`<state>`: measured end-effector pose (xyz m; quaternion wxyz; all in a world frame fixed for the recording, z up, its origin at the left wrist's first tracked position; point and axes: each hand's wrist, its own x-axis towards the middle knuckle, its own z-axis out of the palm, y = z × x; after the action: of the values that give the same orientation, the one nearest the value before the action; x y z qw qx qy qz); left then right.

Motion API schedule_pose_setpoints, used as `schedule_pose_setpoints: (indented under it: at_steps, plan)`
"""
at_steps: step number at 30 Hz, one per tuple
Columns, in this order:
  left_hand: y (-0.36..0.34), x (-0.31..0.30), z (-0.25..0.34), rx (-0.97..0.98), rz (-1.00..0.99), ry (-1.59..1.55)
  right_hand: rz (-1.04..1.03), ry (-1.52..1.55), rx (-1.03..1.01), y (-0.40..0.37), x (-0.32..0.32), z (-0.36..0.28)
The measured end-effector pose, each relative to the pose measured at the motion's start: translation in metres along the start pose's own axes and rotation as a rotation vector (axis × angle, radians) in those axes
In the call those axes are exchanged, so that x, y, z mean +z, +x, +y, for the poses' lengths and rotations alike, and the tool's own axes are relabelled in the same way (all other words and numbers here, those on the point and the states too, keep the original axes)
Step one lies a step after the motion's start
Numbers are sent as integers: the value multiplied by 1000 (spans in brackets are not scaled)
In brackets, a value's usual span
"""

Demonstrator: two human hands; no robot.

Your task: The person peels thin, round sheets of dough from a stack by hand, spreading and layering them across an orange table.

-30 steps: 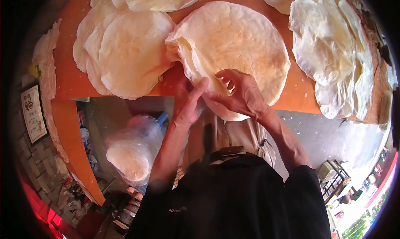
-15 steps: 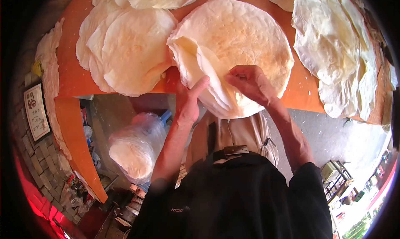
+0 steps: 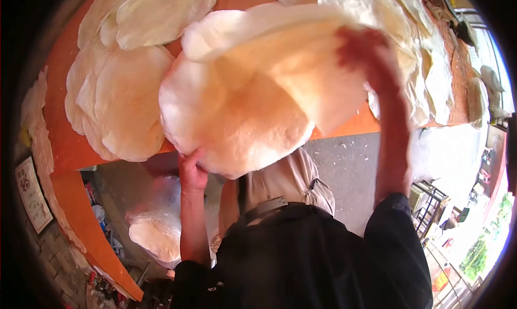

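Since half a second ago the right hand [image 3: 371, 56] has swept up and to the far right, peeling the top flatbread [image 3: 280, 50] off the stack [image 3: 237, 131] so that it arches in the air (motion-blurred, but the fingers seem pinched on its right edge). Its free end trails left over the stack on the orange table [image 3: 62, 142]. The left hand [image 3: 191, 171], the nearer one, clasps the stack's overhanging near rim with curled fingers.

Flatbread stacks [image 3: 129, 99] crowd the orange table [image 3: 59, 142]; a bare strip runs along its left edge.
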<state>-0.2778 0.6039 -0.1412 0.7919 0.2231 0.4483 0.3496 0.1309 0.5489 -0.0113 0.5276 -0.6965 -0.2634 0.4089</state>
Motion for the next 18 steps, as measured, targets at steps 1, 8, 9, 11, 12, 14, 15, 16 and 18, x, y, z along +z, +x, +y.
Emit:
schedule_pose_setpoints:
  at_steps: [1, 8, 9, 11, 12, 14, 15, 16, 18]
  plan:
    - [2, -3, 1, -23, -9, 20, 118, 67, -18, 0, -18, -17]
    - [18, -22, -8, -65, -24, 72, 449, 63, -10, 6, -151, -58]
    - [20, -26, -9, -74, -12, 76, 403, -35, -100, 4, -157, -61]
    - [24, -30, -12, -81, 11, 87, 330, -195, -220, 9, -167, -67]
    - [25, -33, -14, -82, 21, 97, 308, -209, -217, 15, -165, -70]
    - [27, -35, -14, -103, 44, 105, 265, -198, -196, 32, -160, -76]
    - [27, -36, -13, -121, 62, 99, 254, -170, -183, 40, -164, -78]
    - [27, -35, -13, -135, 82, 91, 247, -140, -172, 46, -170, -80]
    - [26, -23, -15, -123, 87, 109, 239, -63, -136, 56, -199, -85]
